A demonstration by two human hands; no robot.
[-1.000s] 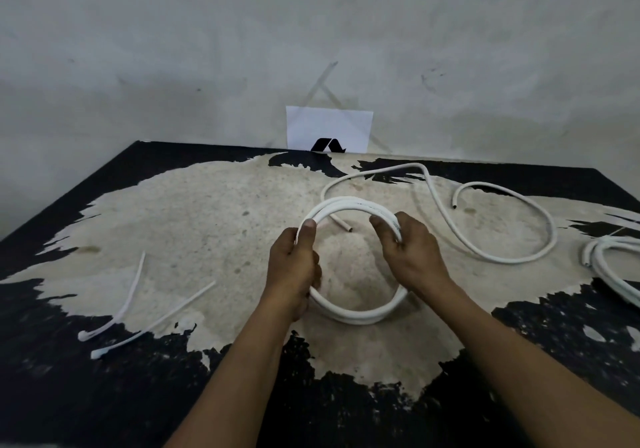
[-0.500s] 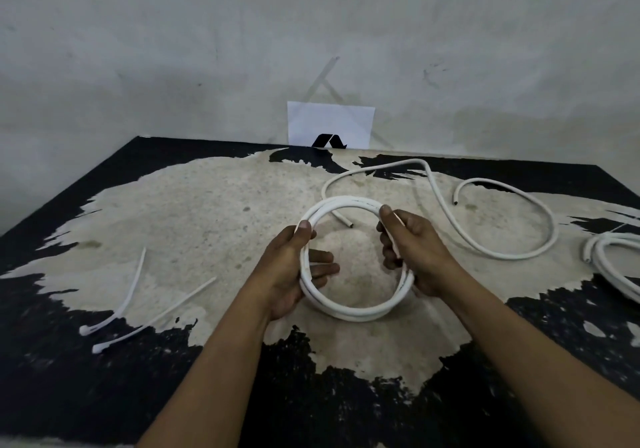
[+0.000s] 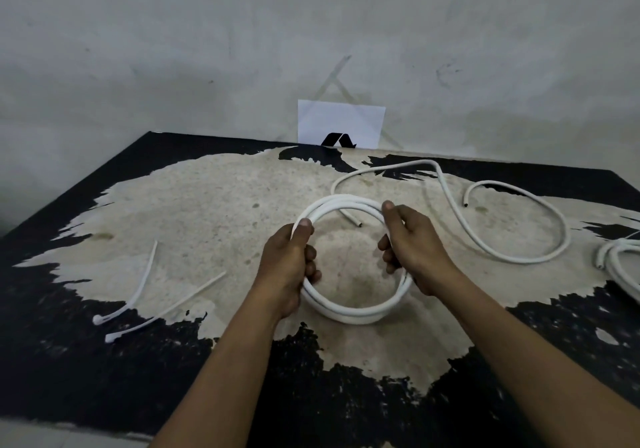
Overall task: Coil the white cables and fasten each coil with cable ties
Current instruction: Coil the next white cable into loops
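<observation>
A white cable coil [image 3: 349, 312] of a few turns is held above the middle of the table. My left hand [image 3: 287, 267] grips its left side, thumb laid along the top strands. My right hand [image 3: 412, 250] grips its right side. One cable end [image 3: 356, 222] sticks out inside the ring near the top. A loose white cable [image 3: 485, 243] snakes over the table at the back right. Two white cable ties [image 3: 145, 274] [image 3: 166, 312] lie at the left.
The table [image 3: 104, 361] has a worn black top with a pale bare patch. Another white coil [image 3: 620, 264] lies at the right edge. A white card with a black mark [image 3: 341, 123] leans on the grey wall behind.
Both hands have shifted their hold along the coil. The left hand's fingers, spread half a second ago, are curled round the strands again, and the ring sits slightly more upright.
</observation>
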